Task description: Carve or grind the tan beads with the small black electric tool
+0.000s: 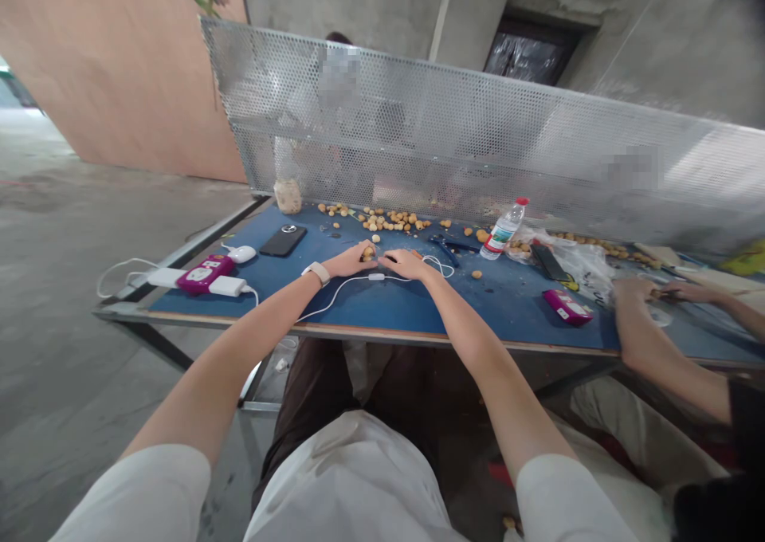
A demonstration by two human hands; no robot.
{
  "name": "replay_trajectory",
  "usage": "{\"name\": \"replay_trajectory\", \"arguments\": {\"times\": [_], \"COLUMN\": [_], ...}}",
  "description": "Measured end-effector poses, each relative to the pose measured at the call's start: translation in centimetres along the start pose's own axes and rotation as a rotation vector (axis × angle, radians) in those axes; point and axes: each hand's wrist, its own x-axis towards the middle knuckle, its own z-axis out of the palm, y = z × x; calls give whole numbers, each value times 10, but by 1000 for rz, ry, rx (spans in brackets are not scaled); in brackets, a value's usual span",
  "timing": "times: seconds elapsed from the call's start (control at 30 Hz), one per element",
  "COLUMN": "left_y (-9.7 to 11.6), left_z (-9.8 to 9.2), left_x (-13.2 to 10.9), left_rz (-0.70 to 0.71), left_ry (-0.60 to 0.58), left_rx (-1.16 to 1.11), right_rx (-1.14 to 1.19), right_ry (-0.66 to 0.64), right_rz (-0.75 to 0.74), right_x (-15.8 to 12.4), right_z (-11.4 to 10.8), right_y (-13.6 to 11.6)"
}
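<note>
1. Hidden: the tips of the left hand [357,261] and right hand [406,264] are small and partly masked by their own fingers; a dark bit at the right fingertips cannot be identified
2. Obscured: a person [339,80] beyond the metal screen [454,139] is blurred; a co-worker [675,375] at the right is cut off by the edge, and what that person's hands hold is unclear
3. Left fingers: curled narrowly around a small tan ball [368,253], at the middle of the table [382,312]
4. Right fingers: bent, close beside the left ones; cannot tell whether they grip anything
5. Loose balls [388,221]: round, tan, matt, scattered along the far side of the table, beneath the screen
6. Surfaces: table top blue and flat with a worn near edge; screen of grey perforated metal
7. Nearby: white cable [335,296] running just nearer than the hands; flat dark phone [284,240] to the left; clear plastic bottle [503,231] with red cap to the far right, tilted in view
</note>
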Motion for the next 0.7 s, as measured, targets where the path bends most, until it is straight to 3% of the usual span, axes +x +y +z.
{"name": "replay_trajectory", "arguments": {"times": [0.7], "left_y": [-5], "left_z": [0], "left_x": [1], "left_rz": [-7], "left_ry": [-3], "left_rx": [38], "right_rx": [12], "right_ry": [3], "right_rz": [20], "right_x": [-1], "right_z": [-2], "right_y": [-4]}}
